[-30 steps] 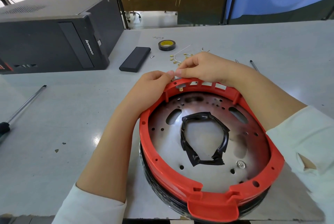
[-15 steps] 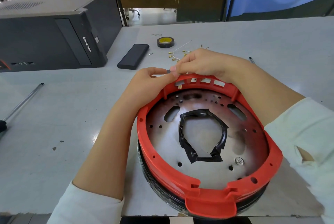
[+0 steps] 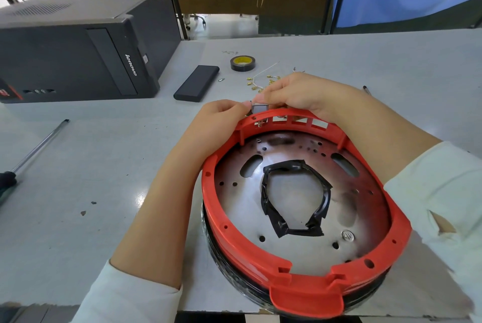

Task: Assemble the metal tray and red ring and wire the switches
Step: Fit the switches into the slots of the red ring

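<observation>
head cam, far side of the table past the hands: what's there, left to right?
Computer tower → flat black case → roll of black tape → scattered brass terminals → thin metal rod, partly hidden behind the right arm.
</observation>
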Available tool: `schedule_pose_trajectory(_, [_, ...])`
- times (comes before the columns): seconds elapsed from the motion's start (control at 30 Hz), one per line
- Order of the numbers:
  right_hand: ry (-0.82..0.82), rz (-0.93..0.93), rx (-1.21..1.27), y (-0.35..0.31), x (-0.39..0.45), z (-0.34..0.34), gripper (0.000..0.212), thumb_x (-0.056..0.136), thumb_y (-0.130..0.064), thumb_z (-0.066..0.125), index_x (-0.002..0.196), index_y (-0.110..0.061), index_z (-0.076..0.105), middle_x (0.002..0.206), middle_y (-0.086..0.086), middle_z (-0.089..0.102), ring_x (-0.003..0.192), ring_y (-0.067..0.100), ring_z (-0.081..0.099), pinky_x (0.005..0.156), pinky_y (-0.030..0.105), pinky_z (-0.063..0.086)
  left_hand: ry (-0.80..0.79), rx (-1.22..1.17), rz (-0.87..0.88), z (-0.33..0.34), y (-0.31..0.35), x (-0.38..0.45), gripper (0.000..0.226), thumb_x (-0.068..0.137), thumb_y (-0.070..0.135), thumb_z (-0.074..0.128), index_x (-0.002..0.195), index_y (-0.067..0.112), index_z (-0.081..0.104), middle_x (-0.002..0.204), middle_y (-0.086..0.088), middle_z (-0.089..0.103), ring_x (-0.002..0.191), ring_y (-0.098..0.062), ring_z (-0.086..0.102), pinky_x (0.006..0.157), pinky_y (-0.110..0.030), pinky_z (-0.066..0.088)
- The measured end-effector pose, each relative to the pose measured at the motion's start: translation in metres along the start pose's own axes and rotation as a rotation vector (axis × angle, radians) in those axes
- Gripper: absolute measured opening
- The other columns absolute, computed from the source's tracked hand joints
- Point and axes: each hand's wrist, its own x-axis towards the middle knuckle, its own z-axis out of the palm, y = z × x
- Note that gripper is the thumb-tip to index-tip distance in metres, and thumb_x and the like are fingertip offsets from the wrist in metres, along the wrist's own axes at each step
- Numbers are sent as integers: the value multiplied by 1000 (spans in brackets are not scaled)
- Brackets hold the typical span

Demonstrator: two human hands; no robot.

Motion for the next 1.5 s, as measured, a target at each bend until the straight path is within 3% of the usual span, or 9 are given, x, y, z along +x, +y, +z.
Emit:
schedule_pose_trajectory(0.17, [6, -38, 20, -1, -1, 1, 23, 85, -44, 66, 101, -29, 74, 84, -15, 63, 81, 5, 57, 83, 25, 42, 1, -46, 22, 0, -1, -1, 13, 91, 39, 61, 83, 33, 69, 79, 16, 67, 56, 15, 56, 51, 2, 38])
schedule_pose_trajectory(0.3, [-17, -41, -39, -2, -2, 3, 22, 86, -43, 65, 101, -28, 73, 110, -11, 64, 108, 10, 56, 95, 25, 37, -16, -16, -10, -1, 0, -3, 24, 90, 46, 60, 84, 26, 72, 77, 9, 66, 65, -1, 56, 60, -13, 42])
schedule_pose_trajectory(0.43, [-44, -22, -87, -4, -6, 2, 39, 83, -53, 64, 98, -19, 75, 98, 1, 73, 101, 15, 64, 100, 32, 44, -16, 0, -25, -1, 1, -4, 31, 88, 50, 59, 82, 23, 72, 71, 8, 65, 62, -4, 56, 59, -17, 41])
schedule_pose_trajectory(0.63, [-45, -63, -154, -3, -6, 1, 50, 81, -58, 62, 95, -11, 75, 90, 2, 72, 94, 13, 63, 100, 38, 45, -32, 34, -5, -2, 2, -8, 39, 88, 54, 57, 66, 22, 62, 54, 12, 55, 47, 1, 48, 44, -8, 38])
schedule_pose_trajectory(0.77, [-19, -122, -184, -1, -6, 4, 60, 84, -58, 59, 104, -2, 69, 82, 17, 59, 78, 15, 51, 89, 33, 46, -80, 33, 34, -3, 3, -10, 32, 84, 56, 63, 93, 26, 70, 84, 9, 73, 70, -3, 65, 61, -16, 49])
schedule_pose_trajectory(0.87, [1, -161, -202, 0, -6, 5, 45, 86, -55, 57, 91, -14, 75, 83, 5, 69, 76, 10, 58, 76, 31, 47, -133, -25, 75, -3, 4, -11, 26, 79, 42, 74, 100, 28, 67, 91, 9, 73, 78, -7, 69, 60, -9, 49])
schedule_pose_trajectory(0.97, [48, -183, -228, 2, -5, 6, 47, 87, -55, 56, 82, -11, 72, 53, -9, 53, 52, 2, 48, 60, 27, 39, -134, 13, 103, -4, 3, -10, 30, 73, 30, 82, 98, 29, 66, 88, 12, 70, 65, 1, 66, 57, -8, 50])
schedule_pose_trajectory(1.3, [59, -159, -196, 5, 0, 7, 44, 82, -52, 63, 77, -9, 72, 44, -10, 43, 44, 2, 42, 56, 25, 34, -144, 3, 109, -4, 1, -6, 25, 71, 27, 83, 92, 23, 70, 70, 17, 68, 59, -3, 61, 61, -14, 50])
schedule_pose_trajectory(1.5, [83, -148, -181, 2, -1, 8, 52, 81, -55, 61, 50, -22, 36, 44, -9, 23, 41, 8, 25, 55, 30, 22, -156, -21, 114, -6, 4, -8, 26, 68, 29, 86, 88, 25, 72, 77, 12, 75, 67, -5, 66, 63, -12, 51])
